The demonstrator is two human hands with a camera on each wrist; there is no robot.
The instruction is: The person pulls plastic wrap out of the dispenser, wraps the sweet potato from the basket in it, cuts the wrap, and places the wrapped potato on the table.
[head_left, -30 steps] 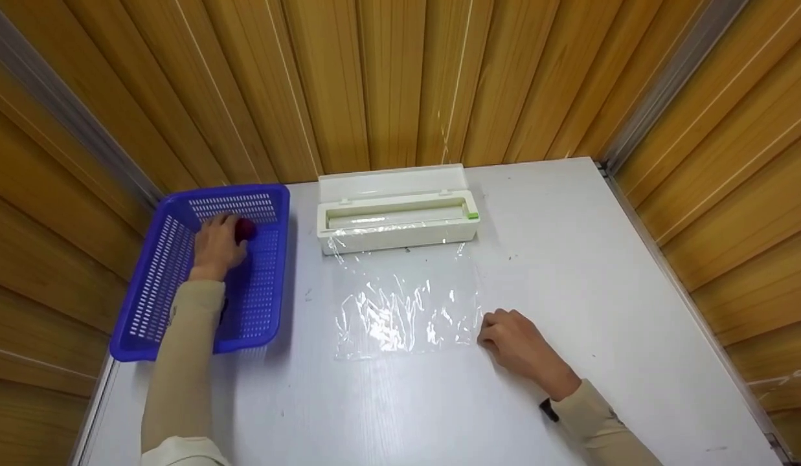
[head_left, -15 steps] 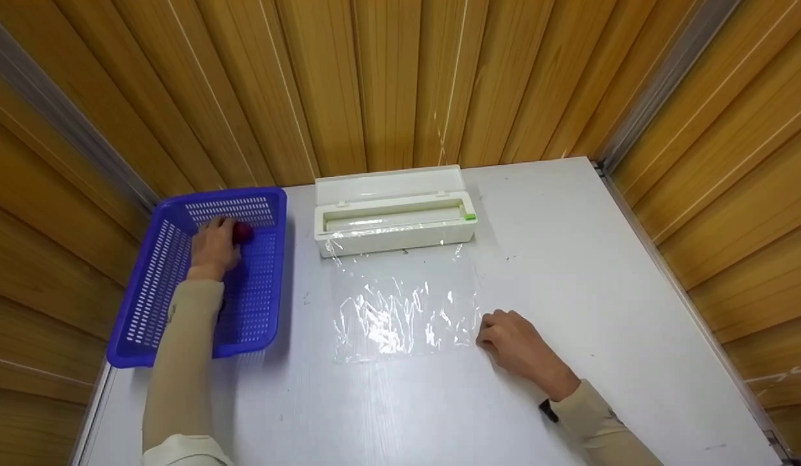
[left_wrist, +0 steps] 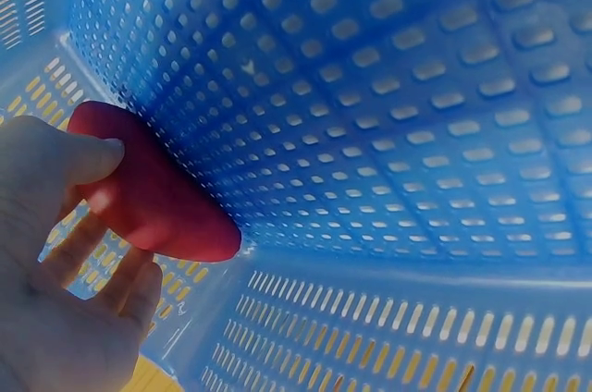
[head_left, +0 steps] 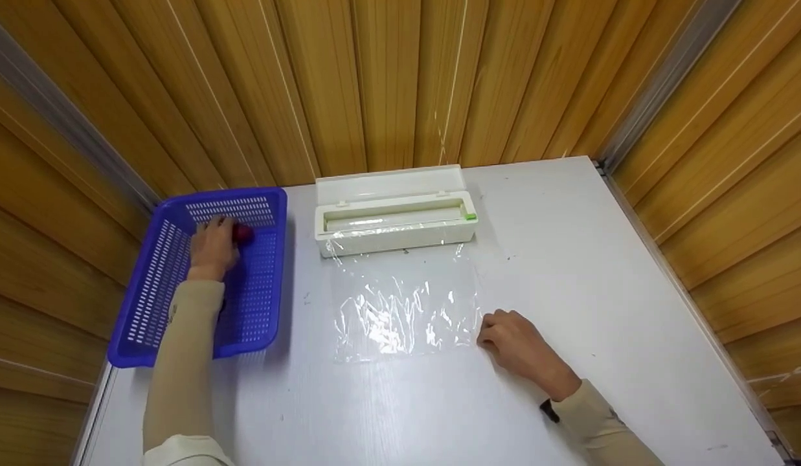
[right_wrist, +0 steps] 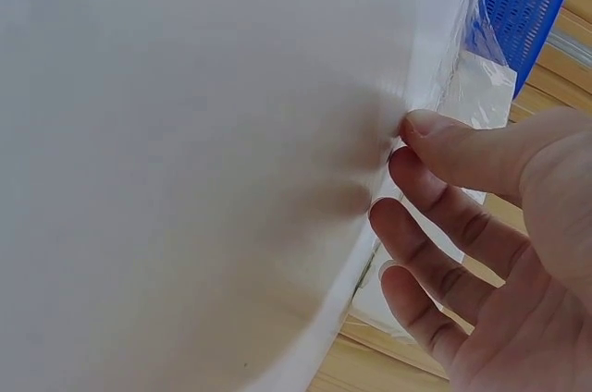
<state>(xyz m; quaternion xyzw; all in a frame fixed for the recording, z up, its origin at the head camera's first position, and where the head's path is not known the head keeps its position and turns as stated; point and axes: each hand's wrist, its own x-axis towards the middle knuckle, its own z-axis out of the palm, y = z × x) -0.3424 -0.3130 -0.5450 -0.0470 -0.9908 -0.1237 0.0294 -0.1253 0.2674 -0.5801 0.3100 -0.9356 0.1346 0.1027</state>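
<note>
Inside the blue basket (head_left: 248, 317), the left hand (head_left: 211, 249) holds a smooth, rounded, dark red thing (left_wrist: 162, 189); its kind is not clear. The left wrist view shows the thumb laid over it and the fingers curled beneath. A clear sheet of cling film (head_left: 400, 317) comes out over the front of a white wrap dispenser (head_left: 397, 239) and lies on the table. At the film's near right corner is the right hand (head_left: 520, 346), fingers curled. In the right wrist view its thumb and forefinger meet at the film's edge, close to the tabletop.
The dispenser's lid (head_left: 390, 184) stands raised at the back, and a small green piece (head_left: 470, 217) sits at its right end. The white table (head_left: 568, 259) meets wood-look panel walls (head_left: 387, 84) behind and at both sides.
The left hand has shifted slightly within the basket, partly covering the red thing. The right hand and the film keep their places; the whole view moved a little.
</note>
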